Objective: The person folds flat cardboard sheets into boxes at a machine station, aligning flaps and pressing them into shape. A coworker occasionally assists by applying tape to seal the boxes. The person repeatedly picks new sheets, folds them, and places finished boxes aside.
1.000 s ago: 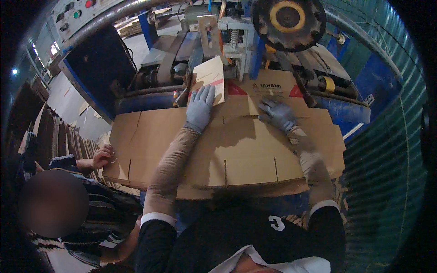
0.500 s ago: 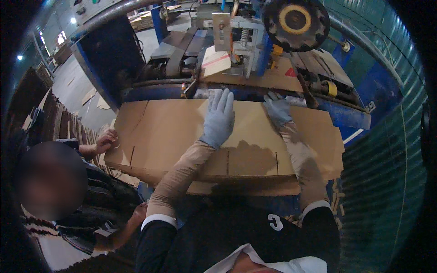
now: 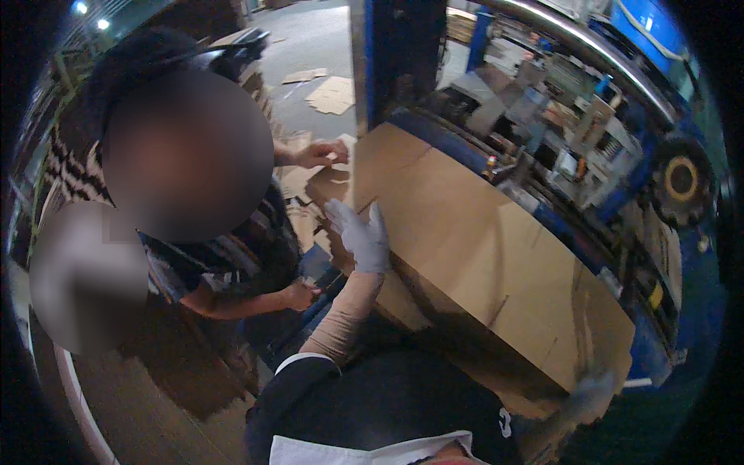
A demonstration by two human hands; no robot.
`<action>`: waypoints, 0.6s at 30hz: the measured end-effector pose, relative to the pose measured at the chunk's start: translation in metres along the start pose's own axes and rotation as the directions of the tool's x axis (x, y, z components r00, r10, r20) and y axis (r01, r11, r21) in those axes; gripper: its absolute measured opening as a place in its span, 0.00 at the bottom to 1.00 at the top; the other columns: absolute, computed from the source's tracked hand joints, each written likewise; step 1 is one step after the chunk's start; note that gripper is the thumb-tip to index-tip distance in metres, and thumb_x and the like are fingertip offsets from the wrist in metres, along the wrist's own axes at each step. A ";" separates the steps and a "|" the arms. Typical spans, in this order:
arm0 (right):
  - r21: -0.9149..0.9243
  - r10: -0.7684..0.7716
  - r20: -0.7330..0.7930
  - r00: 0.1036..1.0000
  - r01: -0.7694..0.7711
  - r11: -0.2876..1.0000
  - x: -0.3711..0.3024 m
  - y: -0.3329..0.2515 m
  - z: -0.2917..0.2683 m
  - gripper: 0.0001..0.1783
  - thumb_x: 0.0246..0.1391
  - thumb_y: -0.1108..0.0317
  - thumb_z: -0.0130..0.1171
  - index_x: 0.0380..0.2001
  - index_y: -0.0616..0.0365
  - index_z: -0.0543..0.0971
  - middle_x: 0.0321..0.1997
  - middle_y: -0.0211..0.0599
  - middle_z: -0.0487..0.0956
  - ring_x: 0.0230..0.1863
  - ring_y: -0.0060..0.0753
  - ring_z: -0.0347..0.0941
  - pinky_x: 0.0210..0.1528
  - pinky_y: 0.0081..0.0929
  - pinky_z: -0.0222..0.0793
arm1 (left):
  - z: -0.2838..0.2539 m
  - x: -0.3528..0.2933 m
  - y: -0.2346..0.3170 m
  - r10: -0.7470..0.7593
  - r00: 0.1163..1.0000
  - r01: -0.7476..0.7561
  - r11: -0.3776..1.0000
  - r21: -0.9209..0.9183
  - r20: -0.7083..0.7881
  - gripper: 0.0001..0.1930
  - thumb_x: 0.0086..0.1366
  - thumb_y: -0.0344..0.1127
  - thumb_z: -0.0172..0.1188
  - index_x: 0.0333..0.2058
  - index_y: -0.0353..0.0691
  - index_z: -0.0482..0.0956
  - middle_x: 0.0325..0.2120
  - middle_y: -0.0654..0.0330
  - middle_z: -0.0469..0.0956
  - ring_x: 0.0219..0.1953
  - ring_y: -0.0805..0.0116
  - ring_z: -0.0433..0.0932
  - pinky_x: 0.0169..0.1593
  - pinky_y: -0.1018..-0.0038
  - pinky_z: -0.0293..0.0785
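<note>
"Could you make out the right hand [image 3: 593, 387]?"

"Barely. It was a grey smear at the right end of the slotted cardboard blanks [image 3: 469, 229], and I couldn't tell how its fingers stood or whether they gripped. If they didn't, I'd have feared that end sliding."

"And the left hand [image 3: 361, 242]?"

"Plainer. It was gloved, at the pile's left end, thumb standing away from the fingers and nothing pinched between. Whether it touched the cardboard, I couldn't say. The blanks lay in a pile across the person's front, their edges a little uneven, so a one-sided push could have skewed the top ones."

"The co-worker was close, wasn't he or she?"

"Very. The co-worker's lower hand [image 3: 301, 295] was curled just left of the pile, the upper hand [image 3: 328, 153] near its far left corner. With so many hands at one end, I reckoned knuckles could knock or a sheet get tugged two ways."

"Anything beyond?"

"The machine [image 3: 535, 105], right along the far edge. A blank shoved too far could have snagged there. Farther off, loose cardboard pieces [image 3: 333, 94] littered the floor, easy to slip on."
</note>
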State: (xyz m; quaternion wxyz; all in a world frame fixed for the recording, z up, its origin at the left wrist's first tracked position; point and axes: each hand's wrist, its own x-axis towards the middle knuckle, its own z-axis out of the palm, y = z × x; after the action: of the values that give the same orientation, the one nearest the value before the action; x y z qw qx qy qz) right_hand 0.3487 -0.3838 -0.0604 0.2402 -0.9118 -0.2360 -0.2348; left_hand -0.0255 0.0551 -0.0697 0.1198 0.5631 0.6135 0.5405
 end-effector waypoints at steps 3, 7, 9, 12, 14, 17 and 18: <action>-0.434 0.145 -0.108 0.984 -0.178 0.883 -0.022 0.064 -0.012 0.23 0.63 0.54 0.47 0.53 0.58 0.73 0.53 0.49 0.74 0.53 0.43 0.71 0.56 0.37 0.67 | 0.000 0.019 -0.018 -0.292 0.939 0.309 0.948 -0.075 0.182 0.48 0.60 0.56 0.56 0.63 0.22 0.47 0.64 0.30 0.46 0.68 0.33 0.43 0.68 0.53 0.41; -0.525 0.394 0.095 0.914 -0.290 0.800 -0.025 0.080 -0.014 0.23 0.64 0.54 0.46 0.53 0.59 0.73 0.53 0.53 0.73 0.56 0.48 0.69 0.57 0.38 0.66 | 0.009 0.028 -0.010 -0.331 0.920 0.330 0.943 0.042 0.211 0.48 0.59 0.57 0.56 0.63 0.23 0.48 0.63 0.28 0.48 0.67 0.32 0.44 0.68 0.54 0.44; -0.518 0.356 0.164 0.920 -0.226 0.825 -0.017 0.071 -0.016 0.24 0.64 0.54 0.46 0.53 0.60 0.74 0.54 0.55 0.72 0.56 0.50 0.69 0.56 0.39 0.66 | 0.006 0.033 -0.006 -0.347 0.912 0.356 0.934 -0.005 0.217 0.48 0.59 0.57 0.56 0.64 0.25 0.49 0.63 0.27 0.48 0.67 0.32 0.45 0.67 0.54 0.46; 0.074 0.320 0.020 0.947 -0.321 0.944 -0.004 0.064 -0.015 0.24 0.62 0.54 0.49 0.53 0.61 0.73 0.55 0.53 0.72 0.51 0.49 0.72 0.54 0.41 0.67 | -0.006 0.040 -0.004 -0.318 0.908 0.316 0.947 0.052 0.272 0.46 0.58 0.57 0.56 0.63 0.28 0.52 0.61 0.29 0.54 0.64 0.33 0.53 0.64 0.52 0.51; -0.041 0.325 0.014 0.946 -0.324 0.945 0.003 0.070 -0.013 0.24 0.61 0.55 0.51 0.54 0.62 0.73 0.56 0.52 0.72 0.48 0.49 0.74 0.52 0.41 0.69 | -0.019 0.045 -0.007 -0.229 0.948 0.259 0.958 -0.120 0.224 0.39 0.59 0.53 0.57 0.59 0.30 0.59 0.57 0.35 0.63 0.59 0.39 0.62 0.60 0.53 0.59; 0.229 0.382 -0.106 0.918 -0.351 0.908 0.005 0.090 -0.003 0.26 0.60 0.54 0.52 0.54 0.63 0.72 0.56 0.54 0.72 0.48 0.48 0.74 0.50 0.40 0.70 | -0.033 0.058 -0.015 -0.186 0.959 0.271 0.827 -0.492 0.216 0.27 0.60 0.46 0.59 0.51 0.33 0.68 0.47 0.46 0.72 0.50 0.50 0.72 0.52 0.59 0.69; 0.332 0.447 -0.224 0.866 -0.363 0.870 0.005 0.096 -0.001 0.27 0.60 0.53 0.52 0.54 0.63 0.72 0.56 0.55 0.72 0.48 0.48 0.74 0.50 0.39 0.71 | -0.034 0.064 -0.019 -0.169 0.963 0.267 0.713 -0.648 0.210 0.22 0.60 0.44 0.59 0.48 0.35 0.71 0.43 0.50 0.75 0.46 0.54 0.75 0.49 0.61 0.72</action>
State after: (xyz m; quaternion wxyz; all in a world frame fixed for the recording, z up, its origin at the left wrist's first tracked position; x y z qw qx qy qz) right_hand 0.4047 -0.4572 -0.0887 0.4430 -0.8527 -0.0299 -0.2754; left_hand -0.0830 0.0939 -0.0423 0.4187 0.4411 0.4300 0.6673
